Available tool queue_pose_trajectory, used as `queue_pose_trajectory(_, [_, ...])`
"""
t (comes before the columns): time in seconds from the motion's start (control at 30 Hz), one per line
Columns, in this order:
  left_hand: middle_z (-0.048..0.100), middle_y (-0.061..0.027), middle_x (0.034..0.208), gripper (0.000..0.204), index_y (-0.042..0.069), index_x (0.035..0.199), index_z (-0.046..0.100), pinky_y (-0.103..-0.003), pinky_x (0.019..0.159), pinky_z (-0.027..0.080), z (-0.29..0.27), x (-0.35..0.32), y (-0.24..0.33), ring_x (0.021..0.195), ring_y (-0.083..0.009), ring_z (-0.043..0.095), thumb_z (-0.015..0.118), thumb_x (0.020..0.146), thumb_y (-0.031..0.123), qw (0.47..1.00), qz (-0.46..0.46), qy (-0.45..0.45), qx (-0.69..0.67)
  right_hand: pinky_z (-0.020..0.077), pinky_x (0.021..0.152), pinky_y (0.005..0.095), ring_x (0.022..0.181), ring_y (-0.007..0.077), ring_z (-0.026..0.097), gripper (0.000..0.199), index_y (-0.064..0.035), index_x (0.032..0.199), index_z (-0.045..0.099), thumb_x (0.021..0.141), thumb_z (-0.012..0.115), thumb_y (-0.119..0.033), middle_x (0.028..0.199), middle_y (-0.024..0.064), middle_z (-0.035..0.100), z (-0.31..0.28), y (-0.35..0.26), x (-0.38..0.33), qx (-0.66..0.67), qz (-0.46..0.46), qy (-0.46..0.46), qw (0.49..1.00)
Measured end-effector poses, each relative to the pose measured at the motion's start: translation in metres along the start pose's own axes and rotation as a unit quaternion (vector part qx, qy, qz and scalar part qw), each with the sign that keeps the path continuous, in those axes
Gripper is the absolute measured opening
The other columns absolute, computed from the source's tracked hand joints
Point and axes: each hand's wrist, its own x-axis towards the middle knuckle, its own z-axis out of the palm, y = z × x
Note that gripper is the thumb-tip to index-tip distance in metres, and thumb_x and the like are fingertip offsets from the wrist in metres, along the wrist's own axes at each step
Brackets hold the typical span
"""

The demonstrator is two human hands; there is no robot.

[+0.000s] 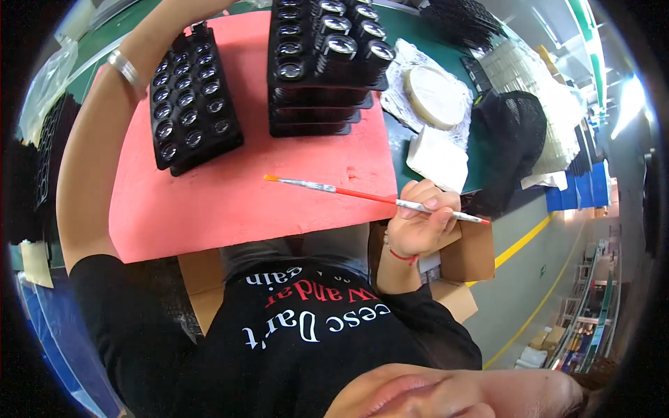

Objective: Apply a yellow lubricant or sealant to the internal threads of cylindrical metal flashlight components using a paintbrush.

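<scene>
My right hand (421,219) is closed around a thin paintbrush (362,194) with a red and silver handle. The brush lies almost level over a pink mat (313,202), its orange tip pointing left. My left arm, with a silver bangle (123,67), reaches up along the left side. Only part of my left hand (182,21) shows at the top edge; its fingers are cut off. Beside it a black tray (198,118) holds rows of clear round lens-like pieces. Right of that rises a stack of similar black trays (317,104), with several taller cylindrical pieces on top.
Right of the mat lie a round pale dish (439,96) on crumpled white wrap and a folded white cloth (439,159). Black mesh (512,125) hangs at the green table's right edge. An open cardboard box (468,258) stands below the table, near my right arm.
</scene>
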Motion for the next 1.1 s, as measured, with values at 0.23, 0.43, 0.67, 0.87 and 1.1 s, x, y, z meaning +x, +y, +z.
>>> queue_pose_trajectory(0.23, [0.061, -0.0163, 0.080, 0.034, 0.002, 0.082, 0.063, -0.033, 0.070, 0.045, 0.027, 0.015, 0.020, 0.077, -0.0267, 0.059, 0.063, 0.065, 0.031, 0.999, -0.022, -0.003, -0.041, 0.0271, 0.040, 0.0237, 0.042, 0.0113, 0.035, 0.026, -0.0048, 0.077, 0.041, 0.090, 0.036, -0.027, 0.050, 0.0046, 0.041, -0.005, 0.005, -0.002, -0.002, 0.008, -0.015, 1.000])
queue_pose_trajectory(0.43, [0.059, -0.0072, 0.096, 0.037, 0.005, 0.106, 0.054, -0.023, 0.074, 0.042, -0.027, -0.023, -0.010, 0.082, -0.0122, 0.055, 0.058, 0.080, 0.030, 0.998, -0.001, 0.054, -0.030, 0.0251, 0.041, 0.0253, 0.041, 0.0115, 0.031, 0.027, -0.0071, 0.074, 0.040, 0.090, 0.035, -0.029, 0.049, 0.0039, 0.038, -0.005, 0.000, 0.004, 0.088, 0.069, -0.016, 0.994])
queue_pose_trajectory(0.67, [0.055, -0.0134, 0.086, 0.040, -0.003, 0.090, 0.052, -0.030, 0.073, 0.044, -0.042, -0.172, 0.096, 0.079, -0.0213, 0.055, 0.053, 0.050, -0.006, 0.953, -0.039, -0.104, -0.283, 0.0236, 0.050, 0.0252, 0.049, 0.0095, 0.028, 0.029, -0.0083, 0.071, 0.041, 0.091, 0.034, -0.028, 0.050, 0.0000, 0.034, -0.086, -0.042, 0.045, 0.074, -0.095, 0.131, 0.984])
queue_pose_trajectory(0.87, [0.053, -0.0119, 0.089, 0.032, -0.005, 0.092, 0.049, -0.026, 0.070, 0.044, -0.013, -0.227, 0.109, 0.078, -0.0166, 0.053, 0.051, 0.060, -0.005, 0.893, -0.236, -0.052, -0.380, 0.0375, 0.048, 0.0222, 0.050, 0.0130, 0.046, 0.026, -0.0004, 0.076, 0.051, 0.088, 0.043, -0.022, 0.068, 0.0089, 0.053, -0.105, -0.032, 0.090, -0.358, -0.163, 0.145, 0.908])
queue_pose_trajectory(1.1, [0.056, -0.0054, 0.075, 0.023, -0.001, 0.086, 0.055, -0.020, 0.055, 0.041, 0.001, -0.215, 0.116, 0.062, -0.0105, 0.052, 0.059, 0.064, -0.002, 0.938, -0.224, -0.078, -0.251, 0.0374, 0.051, 0.0199, 0.052, 0.0094, 0.048, 0.027, 0.0004, 0.074, 0.052, 0.089, 0.041, -0.020, 0.063, 0.0061, 0.052, -0.094, -0.029, 0.094, -0.484, -0.150, 0.066, 0.860])
